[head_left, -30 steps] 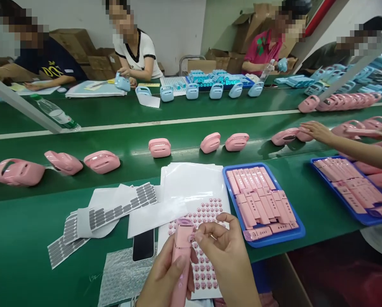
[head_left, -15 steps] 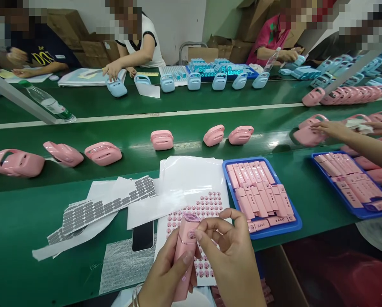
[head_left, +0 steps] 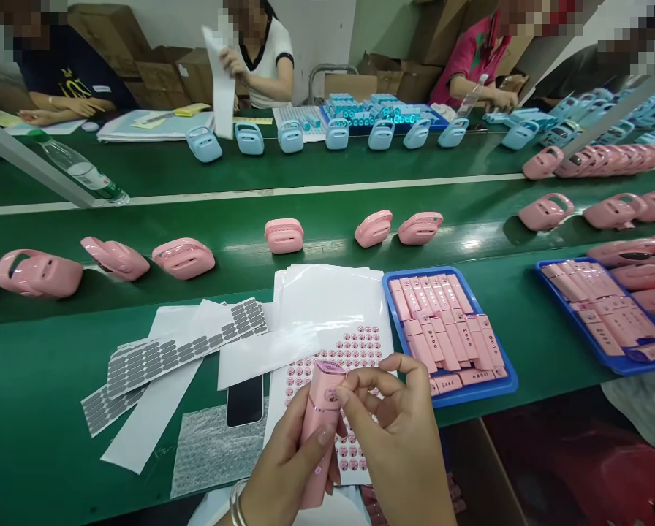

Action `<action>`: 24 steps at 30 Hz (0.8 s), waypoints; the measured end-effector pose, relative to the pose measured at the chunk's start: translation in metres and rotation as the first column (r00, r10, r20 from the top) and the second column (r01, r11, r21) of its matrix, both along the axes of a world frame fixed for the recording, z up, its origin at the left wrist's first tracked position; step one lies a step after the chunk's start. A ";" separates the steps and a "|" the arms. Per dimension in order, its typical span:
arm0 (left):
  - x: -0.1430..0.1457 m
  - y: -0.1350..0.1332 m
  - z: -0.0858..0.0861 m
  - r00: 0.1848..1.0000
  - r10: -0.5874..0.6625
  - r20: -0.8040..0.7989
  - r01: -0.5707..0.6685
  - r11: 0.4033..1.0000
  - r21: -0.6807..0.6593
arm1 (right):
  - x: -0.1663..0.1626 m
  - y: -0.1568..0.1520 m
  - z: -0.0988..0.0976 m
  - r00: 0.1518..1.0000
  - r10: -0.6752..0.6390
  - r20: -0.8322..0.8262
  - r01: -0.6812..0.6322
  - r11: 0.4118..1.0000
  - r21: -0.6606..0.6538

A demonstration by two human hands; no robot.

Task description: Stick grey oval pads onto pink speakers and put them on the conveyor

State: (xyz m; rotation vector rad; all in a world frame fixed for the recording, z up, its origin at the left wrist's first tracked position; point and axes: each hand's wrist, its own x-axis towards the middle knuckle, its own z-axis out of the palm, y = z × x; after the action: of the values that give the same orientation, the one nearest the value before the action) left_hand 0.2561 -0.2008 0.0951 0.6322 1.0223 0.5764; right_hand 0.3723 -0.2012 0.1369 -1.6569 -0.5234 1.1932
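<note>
My left hand (head_left: 286, 456) is wrapped round a slim pink handheld device (head_left: 321, 420), held upright with its top leaning slightly away. A small round sticker (head_left: 331, 394) with a dark picture shows on the device's upper front. The thumb and index finger of my right hand (head_left: 398, 431) pinch at that sticker's edge; its other fingers are curled loosely. Beneath both hands lies a white sheet of round pink stickers (head_left: 360, 354), partly covered by them. Right of it, a blue tray (head_left: 511, 380) holds several similar pink devices in rows.
Grey oval label sheets (head_left: 157, 365), a phone (head_left: 245, 402) and a foam sheet (head_left: 212, 453) lie to the left. Pink handled housings (head_left: 185, 257) stand along the green belt. A second blue tray (head_left: 615, 358) is at right. Co-workers sit opposite behind blue housings (head_left: 337, 135).
My hands stay almost still at the sticker. A co-worker's hands at right have left the pink housings. Opposite, another person has lifted a white sheet. A loose strip at left has shifted.
</note>
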 end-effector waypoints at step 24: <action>0.002 0.000 -0.014 1.000 0.006 -0.028 -0.009 0.995 -0.104 | 0.008 0.003 -0.044 0.989 0.006 -0.146 0.003 0.998 0.060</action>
State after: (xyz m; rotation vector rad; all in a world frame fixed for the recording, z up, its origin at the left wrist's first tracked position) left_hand 0.2585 -0.2012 0.0812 0.5458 1.0739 0.5192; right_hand 0.3803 -0.1983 0.0926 -1.5054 -0.4644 1.2768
